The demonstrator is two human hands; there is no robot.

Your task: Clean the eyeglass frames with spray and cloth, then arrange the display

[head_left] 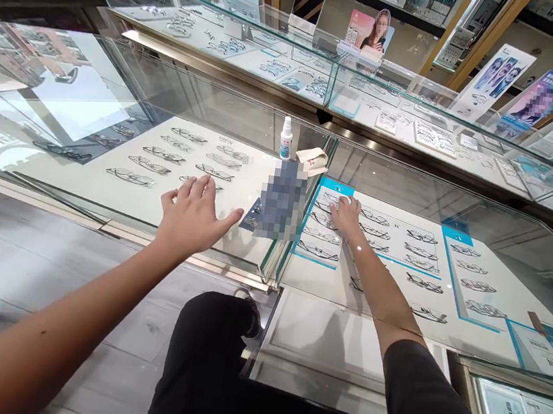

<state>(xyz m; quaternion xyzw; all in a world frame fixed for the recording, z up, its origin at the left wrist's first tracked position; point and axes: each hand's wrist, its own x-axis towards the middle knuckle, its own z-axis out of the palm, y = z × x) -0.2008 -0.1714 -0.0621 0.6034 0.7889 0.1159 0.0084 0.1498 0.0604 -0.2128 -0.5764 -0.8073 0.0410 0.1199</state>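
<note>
Nr far edge of glass counter [236, 246], spray btl [285, 139] & beige item [312, 161] sit beyond L hand [192, 213] & R hand [346, 217], both spread.

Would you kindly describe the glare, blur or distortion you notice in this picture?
Head view: bright reflections wash over the left end of the glass counter; head view: a pixelated patch between the left hand and right hand hides detail there; head view: a pale sheen lies on the floor, and the left forearm looms large towards the corner.
</note>
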